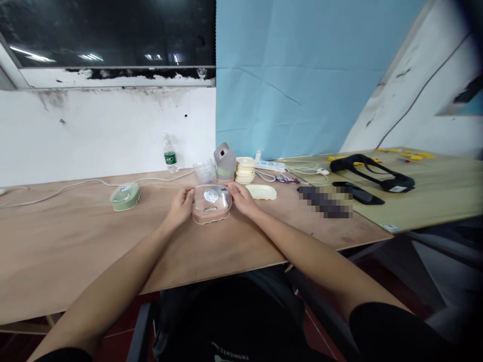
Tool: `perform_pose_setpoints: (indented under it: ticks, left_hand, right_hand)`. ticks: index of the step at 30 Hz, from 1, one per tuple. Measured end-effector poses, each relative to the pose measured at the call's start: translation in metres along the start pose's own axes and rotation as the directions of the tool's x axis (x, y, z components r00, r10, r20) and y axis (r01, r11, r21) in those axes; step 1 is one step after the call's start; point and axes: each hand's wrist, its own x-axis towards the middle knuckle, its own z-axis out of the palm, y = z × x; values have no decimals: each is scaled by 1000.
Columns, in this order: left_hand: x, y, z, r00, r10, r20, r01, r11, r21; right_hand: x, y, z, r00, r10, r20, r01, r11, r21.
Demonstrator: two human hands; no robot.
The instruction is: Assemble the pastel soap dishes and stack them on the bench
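Observation:
A pink plastic box with a clear lid (pixel 212 203) sits on the wooden table in front of me. The lid is see-through and carries a round white sticker, while the pink rim has a wavy edge. My left hand (pixel 183 205) is closed on the box's left side, its thumb near the top edge. On the opposite side, my right hand (pixel 241 197) grips the right rear corner. I cannot tell whether the lid is fully seated on the pink part.
A similar green box (pixel 126 196) stands at left. Behind are a water bottle (pixel 170 155), clear plastic pieces (pixel 205 172), stacked grey parts (pixel 225 162) and stacked cream parts (pixel 245 170). A cream tray (pixel 261 191), power strip (pixel 270 166) and black headset strap (pixel 372 171) lie rightward.

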Motion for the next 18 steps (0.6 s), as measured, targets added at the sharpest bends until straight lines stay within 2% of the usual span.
perform_pose_setpoints:
  ticks: [3,5,9,15,18]
  left_hand:
    - [4,-11,0,995,-68,77,67,998,23]
    - [5,-15,-1,993,-87,83,80,993,88]
    - [4,-16,-6,999,-24,46,10,964,267]
    - [4,-17,-11,992,-22,127,-47,856,514]
    - [5,-18,-13,979,3,204,-117,828,548]
  right_hand:
    - [0,3,1,995,62,81,-70,991,111]
    - [2,8,3,987,95,126,-115,980,160]
    - [7,19,8,986,129,106,-150,964,220]
    - [11,33,12,981,154,115,-156,988,7]
    - [12,36,11,976,133,175,-137,991,8]
